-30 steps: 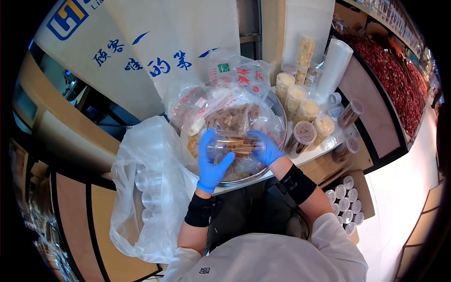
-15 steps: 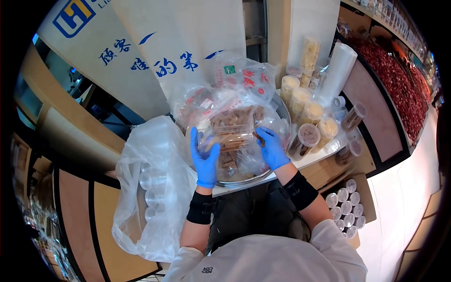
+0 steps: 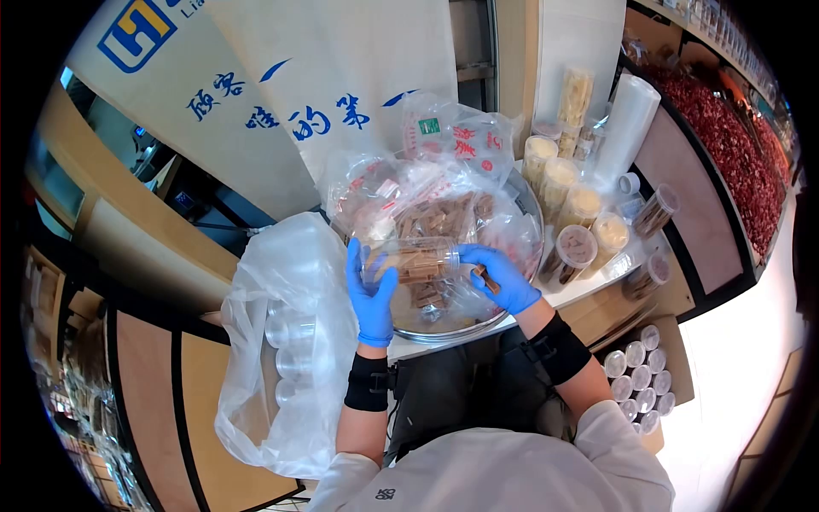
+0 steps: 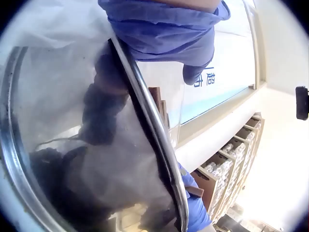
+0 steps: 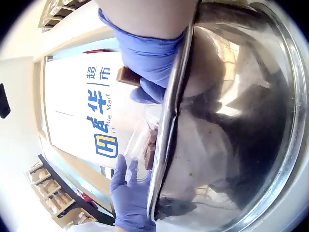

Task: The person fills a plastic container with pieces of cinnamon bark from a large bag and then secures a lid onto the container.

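Note:
A clear plastic jar [image 3: 418, 261] lies on its side above a round steel basin [image 3: 452, 329], with brown stick-like pieces inside. My blue-gloved left hand [image 3: 374, 305] holds the jar's left end between thumb and fingers. At the jar's right end are the fingertips of my gloved right hand [image 3: 505, 278], which grips a short brown stick [image 3: 488, 280] against its fingers. That brown stick [image 5: 128, 76] also juts from the glove in the right wrist view. Beneath the jar, more brown sticks [image 3: 435, 218] lie among clear plastic bags [image 3: 358, 183] in the basin.
Filled jars [image 3: 583, 203] and a white plastic roll [image 3: 627, 126] stand on the table at right. A box of lidded jars [image 3: 640, 369] sits lower right. To the left, a translucent bag [image 3: 256, 427] holds clear empty jars [image 3: 294, 360]. A printed banner [image 3: 341, 51] hangs behind.
My right hand drew away from the jar's right end, then came back to it with a brown stick showing in its grip. The left hand stays on the jar.

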Available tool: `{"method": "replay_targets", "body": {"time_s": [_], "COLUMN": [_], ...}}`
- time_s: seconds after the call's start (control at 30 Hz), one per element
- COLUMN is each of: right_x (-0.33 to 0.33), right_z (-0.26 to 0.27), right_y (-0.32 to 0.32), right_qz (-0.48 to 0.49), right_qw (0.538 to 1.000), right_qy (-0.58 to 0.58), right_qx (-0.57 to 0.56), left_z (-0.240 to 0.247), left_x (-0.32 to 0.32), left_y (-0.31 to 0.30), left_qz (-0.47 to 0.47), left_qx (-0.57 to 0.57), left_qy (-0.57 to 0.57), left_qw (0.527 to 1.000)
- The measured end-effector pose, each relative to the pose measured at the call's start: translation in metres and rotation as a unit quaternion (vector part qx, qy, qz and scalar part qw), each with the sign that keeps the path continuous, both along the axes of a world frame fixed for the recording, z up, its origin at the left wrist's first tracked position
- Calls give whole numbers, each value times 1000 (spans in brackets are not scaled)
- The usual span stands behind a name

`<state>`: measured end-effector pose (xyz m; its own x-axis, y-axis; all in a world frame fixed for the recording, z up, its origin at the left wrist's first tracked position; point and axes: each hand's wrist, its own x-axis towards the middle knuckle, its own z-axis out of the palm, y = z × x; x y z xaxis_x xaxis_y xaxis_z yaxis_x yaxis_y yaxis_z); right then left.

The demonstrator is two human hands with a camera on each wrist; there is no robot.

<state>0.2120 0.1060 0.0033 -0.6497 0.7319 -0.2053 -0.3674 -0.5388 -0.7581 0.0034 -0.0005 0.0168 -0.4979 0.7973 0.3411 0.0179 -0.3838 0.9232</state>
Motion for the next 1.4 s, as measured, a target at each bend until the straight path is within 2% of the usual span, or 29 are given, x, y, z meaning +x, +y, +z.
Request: {"method": "replay_targets", "body": {"time_s": [0.1,0.17,0.27,0.4,0.47,0.57,0.7,0.77,0.87,1.0,1.07,1.1,1.17,1.2,1.27,1.4], "right_x": [0,-2,-6,-1,3,5,2,-2,-2,0,-1,-2,-3,-4,-6,-5], "right_z": [13,10,18,20,35,39,31,19,17,21,19,18,15,14,11,5], "right_y": [-7,-8,-17,-17,-23,-24,-21,-16,-16,-17,-17,-15,-14,-14,-14,-12], "right_qz": [-6,50,94,150,217,232,206,104,70,93,100,97,90,89,-60,-67], "right_qw": [999,988,983,975,957,947,950,977,987,982,987,987,982,982,988,992], "right_qy": [-51,-123,-124,-88,-89,-111,-129,-95,-58,-73,-56,-56,-150,-151,-125,-92], "right_qx": [16,74,97,140,170,190,196,162,131,144,112,112,73,70,64,61], "left_z": [-5,-7,-1,-1,9,7,2,-4,0,3,7,7,5,9,20,43], "left_x": [-4,-5,0,0,4,1,0,-3,-1,2,7,6,-3,-6,-10,-5], "left_y": [3,3,2,0,-2,-1,0,0,-1,-2,-3,-3,-6,-6,-4,-1], "left_qz": [-7,4,32,16,-53,-79,-66,-37,-12,-5,65,62,134,132,148,127], "left_qx": [13,13,-13,8,0,6,7,10,6,18,40,41,17,16,30,-5], "left_qy": [-31,-41,-72,-32,-5,-35,-24,-64,-62,-63,-15,-14,228,228,320,349], "left_qw": [999,999,997,999,999,996,998,997,998,998,997,997,964,965,935,928]}}
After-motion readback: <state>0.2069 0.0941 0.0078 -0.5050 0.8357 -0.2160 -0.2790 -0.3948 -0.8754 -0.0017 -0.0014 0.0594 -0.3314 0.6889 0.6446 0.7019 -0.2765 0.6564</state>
